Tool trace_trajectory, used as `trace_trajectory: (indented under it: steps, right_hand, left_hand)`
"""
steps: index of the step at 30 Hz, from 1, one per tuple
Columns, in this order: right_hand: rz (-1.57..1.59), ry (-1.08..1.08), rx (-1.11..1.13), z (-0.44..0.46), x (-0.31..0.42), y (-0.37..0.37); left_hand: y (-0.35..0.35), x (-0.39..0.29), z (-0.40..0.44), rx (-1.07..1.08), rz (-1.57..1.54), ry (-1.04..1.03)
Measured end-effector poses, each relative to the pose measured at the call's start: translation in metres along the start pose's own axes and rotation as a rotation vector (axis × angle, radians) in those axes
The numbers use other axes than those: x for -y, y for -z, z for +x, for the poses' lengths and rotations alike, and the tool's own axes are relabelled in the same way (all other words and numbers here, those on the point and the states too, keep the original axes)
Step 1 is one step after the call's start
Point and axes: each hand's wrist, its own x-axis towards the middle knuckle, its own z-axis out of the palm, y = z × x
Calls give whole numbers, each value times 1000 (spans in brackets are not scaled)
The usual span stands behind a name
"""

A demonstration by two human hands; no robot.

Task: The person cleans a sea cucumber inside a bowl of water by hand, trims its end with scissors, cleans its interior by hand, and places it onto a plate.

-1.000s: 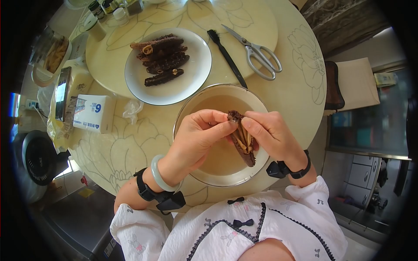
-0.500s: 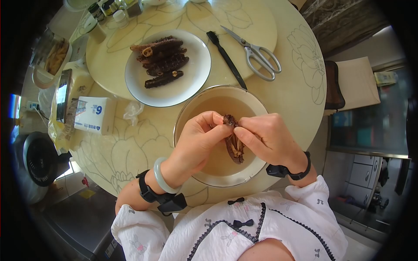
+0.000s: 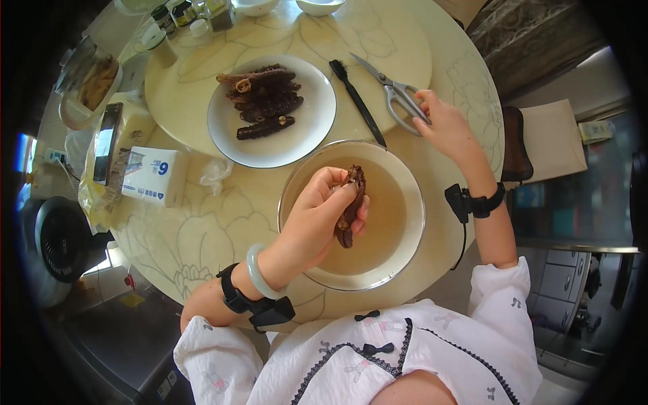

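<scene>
My left hand (image 3: 324, 206) is closed around a dark brown sea cucumber (image 3: 352, 196), held upright above a basin (image 3: 419, 233) of cloudy, brownish water. Off to the right, my right hand (image 3: 442, 125) pinches the handle loops of the grey metal scissors (image 3: 386, 79), which lie on the table with blades pointing away. A black brush (image 3: 358, 101) rests just left of the scissors. Several more sea cucumbers (image 3: 263, 101) are lined up on a white plate (image 3: 314, 138) behind the basin.
At the left stand a tissue pack (image 3: 154, 177), a phone (image 3: 106, 143) propped upright, and a clear pitcher (image 3: 91, 81). Jars (image 3: 182, 13) and white bowls (image 3: 320, 7) sit at the back of the round table (image 3: 223, 233). A chair (image 3: 540, 138) is on the right.
My right hand has let go of the sea cucumber and moved up and right to the scissors' handles. My left hand keeps the sea cucumber above the basin, now wrapped around it.
</scene>
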Motion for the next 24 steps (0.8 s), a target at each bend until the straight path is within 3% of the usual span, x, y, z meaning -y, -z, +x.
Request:
trace_trajectory:
  steps: [2, 6, 8, 9, 11, 13, 14, 16, 17, 19, 24]
  right_hand:
    - [-125, -91, 93, 6, 10, -1]
    - [-71, -83, 78, 9, 8, -3]
    - [378, -234, 202, 2, 3, 4]
    - [378, -227, 206, -5, 6, 10]
    - [1033, -259, 226, -28, 21, 28]
    - [1332, -81, 198, -52, 48, 47]
    - [1337, -87, 195, -63, 55, 54]
    - [1585, -127, 455, -86, 65, 62]
    - [1591, -130, 448, -99, 69, 62]
    - [1801, -470, 669, -121, 77, 61]
    - [1835, -367, 727, -138, 117, 54]
  left_hand:
    - [-2, 3, 1, -8, 41, -59]
    - [-5, 7, -2, 2, 153, -187]
    - [-4, 5, -1, 1, 163, -202]
    - [-4, 4, -2, -4, 169, -215]
    - [-3, 3, 0, -23, 187, -227]
    - [-2, 2, 1, -34, 213, -227]
    - [-1, 2, 2, -37, 210, -236]
    - [-1, 1, 2, -36, 213, -236]
    - [0, 1, 3, -38, 218, -229]
    - [0, 1, 3, -40, 227, -219]
    - [0, 4, 3, -16, 258, -248]
